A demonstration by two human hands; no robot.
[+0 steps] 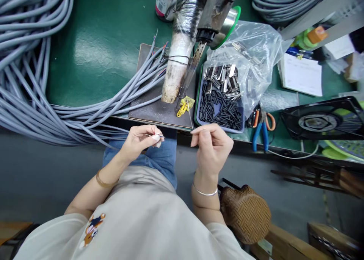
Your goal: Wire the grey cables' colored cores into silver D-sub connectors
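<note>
My left hand (145,137) is closed in a pinch on the end of a grey cable, where several thin coloured wires (160,136) stick out past the fingertips. To its right, my right hand (210,142) is also pinched, at the table's front edge. A thin silvery wire (190,114) rises from its fingertips toward a small yellow clip (183,107). The clip lies on a dark board (153,110), below the tip of a soldering iron (196,61). Beside the right hand stands a blue tray (197,116) with short black sleeves (220,110) and metal connectors (223,78).
Bundled grey cables (25,82) cover the left side. A foil-wrapped duct (179,59) hangs over the board, near a green-rimmed reel (234,25). Blue-handled cutters (261,133), a black fan (324,119) and a plastic bag (256,63) lie right. A woven stool (248,214) stands below.
</note>
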